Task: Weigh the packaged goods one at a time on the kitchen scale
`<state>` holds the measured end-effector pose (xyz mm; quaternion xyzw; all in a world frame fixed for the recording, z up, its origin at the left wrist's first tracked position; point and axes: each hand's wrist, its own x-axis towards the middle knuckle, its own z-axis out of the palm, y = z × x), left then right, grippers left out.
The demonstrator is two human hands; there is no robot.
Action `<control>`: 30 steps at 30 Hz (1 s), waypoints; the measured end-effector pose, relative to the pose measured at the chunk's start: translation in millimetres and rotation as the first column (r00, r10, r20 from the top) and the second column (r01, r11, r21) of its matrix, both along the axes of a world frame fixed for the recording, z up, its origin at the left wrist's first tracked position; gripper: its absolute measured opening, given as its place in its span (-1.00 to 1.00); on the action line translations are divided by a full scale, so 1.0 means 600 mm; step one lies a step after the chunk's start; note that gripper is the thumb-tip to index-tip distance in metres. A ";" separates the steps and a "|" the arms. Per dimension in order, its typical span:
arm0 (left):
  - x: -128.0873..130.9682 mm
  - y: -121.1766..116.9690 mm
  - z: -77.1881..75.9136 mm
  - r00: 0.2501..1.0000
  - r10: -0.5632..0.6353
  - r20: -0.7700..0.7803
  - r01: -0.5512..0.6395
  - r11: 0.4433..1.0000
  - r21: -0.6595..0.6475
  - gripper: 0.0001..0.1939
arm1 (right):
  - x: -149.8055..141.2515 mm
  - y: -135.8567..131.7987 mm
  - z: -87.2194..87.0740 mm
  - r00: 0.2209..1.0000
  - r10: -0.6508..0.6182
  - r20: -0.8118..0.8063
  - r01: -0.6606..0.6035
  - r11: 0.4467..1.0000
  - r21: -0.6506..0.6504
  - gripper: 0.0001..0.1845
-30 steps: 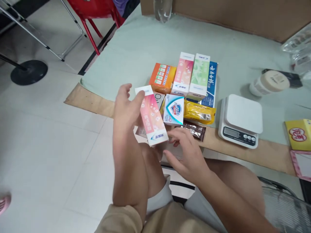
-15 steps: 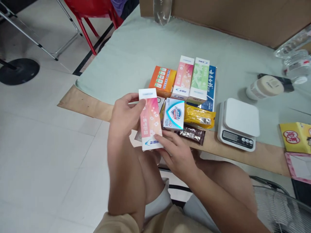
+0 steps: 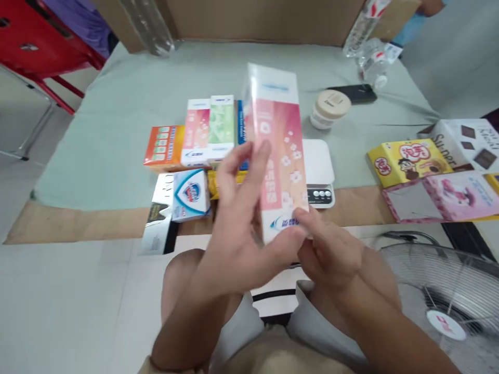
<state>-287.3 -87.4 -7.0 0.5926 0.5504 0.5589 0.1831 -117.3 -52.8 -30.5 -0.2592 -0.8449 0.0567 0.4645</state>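
Observation:
Both my hands hold a tall pink and white box (image 3: 283,150) with white flowers printed on it, raised above the table's front edge. My left hand (image 3: 241,234) grips its left side, fingers and thumb closed round it. At the lower right corner, my right hand (image 3: 331,246) pinches it. Behind and to the left stand an orange box (image 3: 161,148), another pink box (image 3: 197,124) and a green and white box (image 3: 221,122). Nearer lie a white and blue soap box (image 3: 191,195) and a black and silver box (image 3: 158,228). The held box partly hides a white kitchen scale (image 3: 319,161).
A lidded jar (image 3: 329,109) and a black phone-like object (image 3: 354,93) lie farther back. Plastic bottles (image 3: 374,65) stand near the cardboard wall (image 3: 253,21). Snack boxes (image 3: 409,158) fill the right side. A fan (image 3: 444,301) is at the lower right.
The pink box has been lifted nearer to me and turned so its side shows. My view has swung to the right, bringing the snack boxes and fan further in.

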 end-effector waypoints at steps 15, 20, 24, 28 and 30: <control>0.122 0.167 -0.072 0.957 -0.256 0.139 0.286 0.918 -0.274 -0.10 | 0.154 0.150 -0.042 0.988 -0.142 0.064 0.156 0.918 -0.366 -0.57; 0.119 0.171 -0.073 1.000 -0.026 -0.006 0.025 0.987 -0.157 -0.18 | 0.154 0.151 -0.034 0.955 -0.296 -0.008 0.267 0.875 -0.404 -0.56; 0.124 0.183 -0.073 0.989 0.009 -0.151 -0.030 0.990 -0.139 -0.25 | 0.146 0.154 -0.034 0.947 -0.316 -0.051 0.272 0.878 -0.394 -0.61; 0.140 0.184 -0.071 0.958 -0.053 -0.282 0.019 0.992 -0.123 -0.32 | 0.133 0.156 -0.039 0.968 -0.246 -0.053 0.203 0.889 -0.410 -0.54; 0.152 0.182 -0.068 0.948 -0.099 -0.303 0.054 0.987 -0.152 -0.28 | 0.125 0.152 -0.044 0.981 -0.193 -0.021 0.164 0.881 -0.443 -0.43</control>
